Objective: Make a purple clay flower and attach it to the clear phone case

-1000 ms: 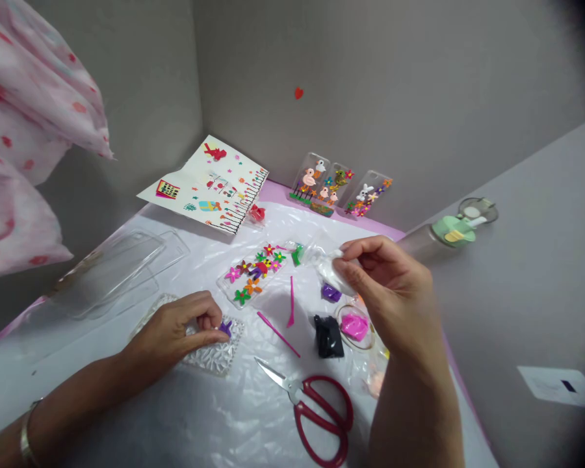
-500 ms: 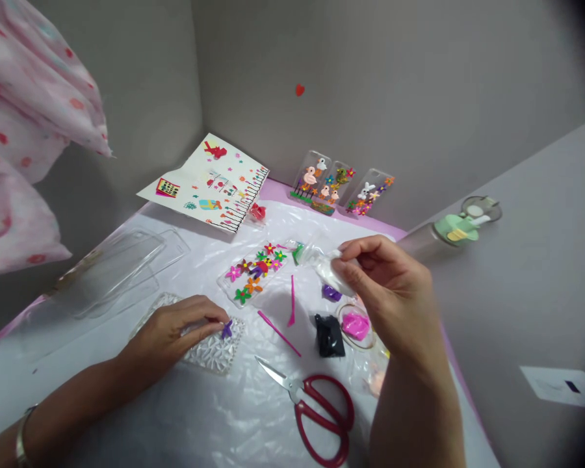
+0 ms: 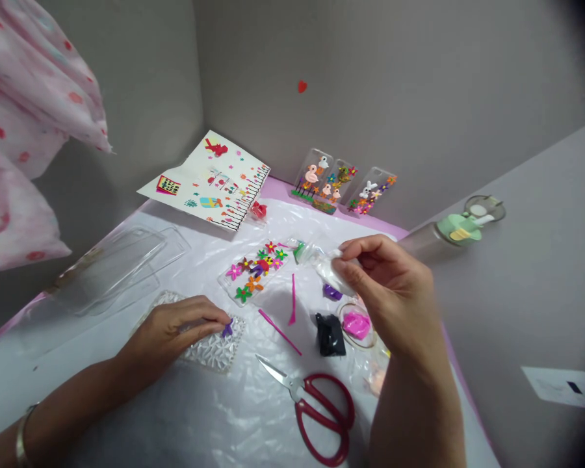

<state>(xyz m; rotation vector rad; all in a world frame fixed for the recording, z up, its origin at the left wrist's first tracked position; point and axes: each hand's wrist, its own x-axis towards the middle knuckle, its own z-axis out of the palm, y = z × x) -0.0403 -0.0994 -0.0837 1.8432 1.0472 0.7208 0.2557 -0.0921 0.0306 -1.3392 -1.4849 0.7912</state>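
Observation:
My left hand rests over a clear textured case, its fingertips together at a small purple clay flower near the case's upper right corner. Raised on the right, my right hand pinches a clear bag of white clay between thumb and fingers. Between the hands lies a clear phone case with clay flowers and a figure. Two pink plastic tools lie just in front of it.
Red-handled scissors lie at the front. Black, pink and purple clay sit near my right wrist. Clear cases are at the left, a decorated card at the back. A lidded bottle stands right.
My left fingertips have shifted very slightly over the purple flower. My right hand still holds the bag in nearly the same place.

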